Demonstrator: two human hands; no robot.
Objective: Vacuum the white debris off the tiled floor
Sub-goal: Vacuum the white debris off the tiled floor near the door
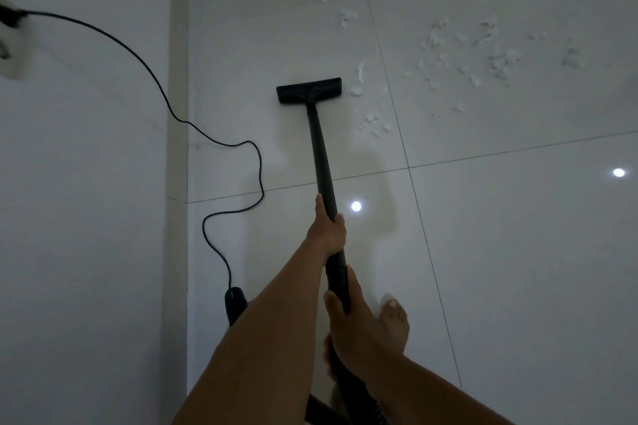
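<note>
Both hands grasp the long black plastic vacuum wand (320,152): the left hand (328,235) is wrapped round it further down the tube and the right hand (354,328) grips it nearer the body, a spread that likely serves to steer and push at once. Its flat black floor head (309,90) rests on the glossy white tiled floor (518,252), just left of the scattered white debris (483,52), most of which lies ahead and rightward, not yet picked up. The thin black power cord (165,103) trails by the wall, apart from the debris.

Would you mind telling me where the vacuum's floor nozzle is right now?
In the head view, the floor nozzle sits on the tiled floor slightly left of centre, just left of the nearest white debris and right of the wall.
</note>
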